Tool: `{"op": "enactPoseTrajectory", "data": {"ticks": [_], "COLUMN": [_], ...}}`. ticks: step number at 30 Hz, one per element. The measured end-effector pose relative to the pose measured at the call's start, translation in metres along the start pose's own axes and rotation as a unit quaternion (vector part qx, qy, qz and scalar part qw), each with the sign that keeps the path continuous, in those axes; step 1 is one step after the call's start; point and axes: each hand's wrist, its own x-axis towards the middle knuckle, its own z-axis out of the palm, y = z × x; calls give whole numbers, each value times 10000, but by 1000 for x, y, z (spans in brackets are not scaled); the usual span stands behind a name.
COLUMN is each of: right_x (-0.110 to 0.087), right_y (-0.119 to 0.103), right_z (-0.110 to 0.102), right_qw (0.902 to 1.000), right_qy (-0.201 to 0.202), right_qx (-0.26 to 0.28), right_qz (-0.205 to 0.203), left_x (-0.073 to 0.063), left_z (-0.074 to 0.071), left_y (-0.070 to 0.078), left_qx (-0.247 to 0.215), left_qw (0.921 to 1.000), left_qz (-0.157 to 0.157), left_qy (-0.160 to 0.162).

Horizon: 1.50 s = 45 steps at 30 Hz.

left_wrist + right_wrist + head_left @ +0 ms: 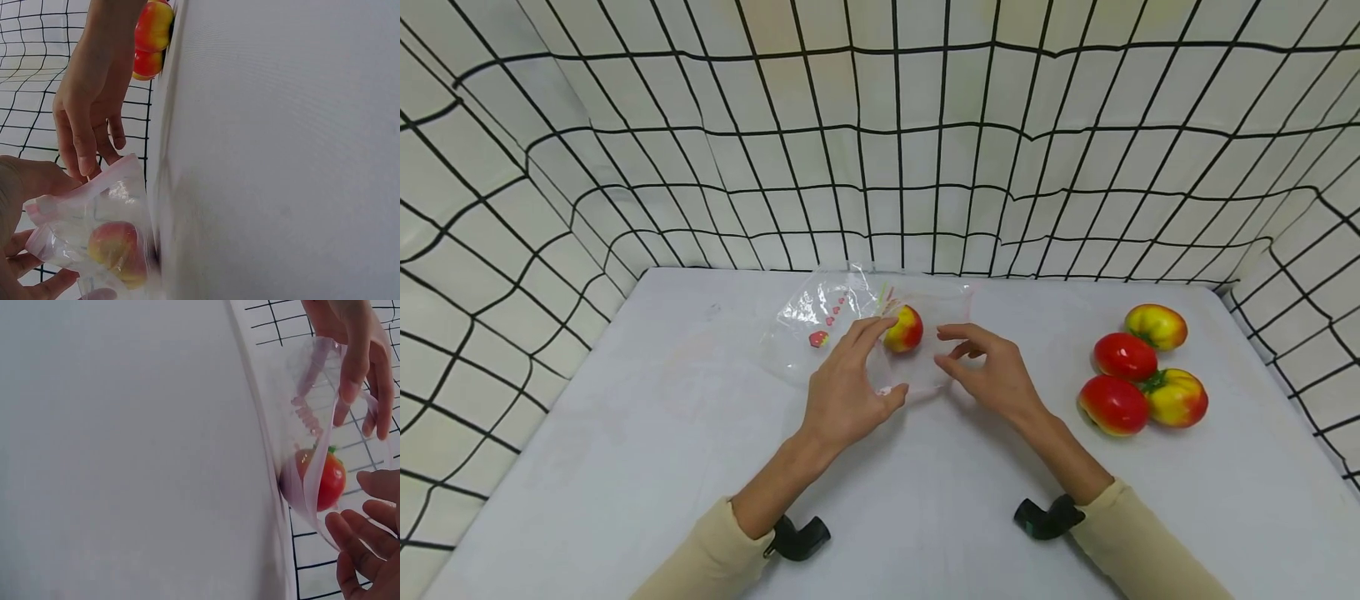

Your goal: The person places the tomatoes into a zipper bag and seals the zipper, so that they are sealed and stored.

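Note:
A clear plastic zip bag (797,354) with a pink-edged mouth and small strawberry prints lies on the table. Inside it sits one round red-and-yellow fruit (904,329), whose green top shows in the right wrist view. My left hand (844,396) is at the left side of the mouth, thumb and fingers spread wide apart; its thumb overlaps the pink edge (320,469) in the right wrist view. At the other side is my right hand (988,367), fingers gently bent, thumb apart from them, fingertips right at the bag's edge.
Right of my right hand, two red fruits (1115,405) and two red-and-yellow fruits (1177,398) sit in a cluster on the white table (647,467). Black netting (895,133) rises behind the table and along both sides. A black wrist device (801,537) is at each cuff.

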Motion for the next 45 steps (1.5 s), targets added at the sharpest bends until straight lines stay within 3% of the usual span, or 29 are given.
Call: {"op": "enactPoseTrajectory", "data": {"ticks": [25,45], "right_x": [-11,-24], "right_y": [9,18], "right_z": [-47,-69], "right_qw": [9986,9961], "right_qy": [151,344], "right_qx": [-357,-678], "right_qz": [356,440], "left_x": [2,-1], "left_z": [2,2], "left_y": [-2,-3], "left_qx": [-119,-46], "left_qw": [9999,10000], "left_qz": [-49,-69], "left_qy": [-7,-12]}}
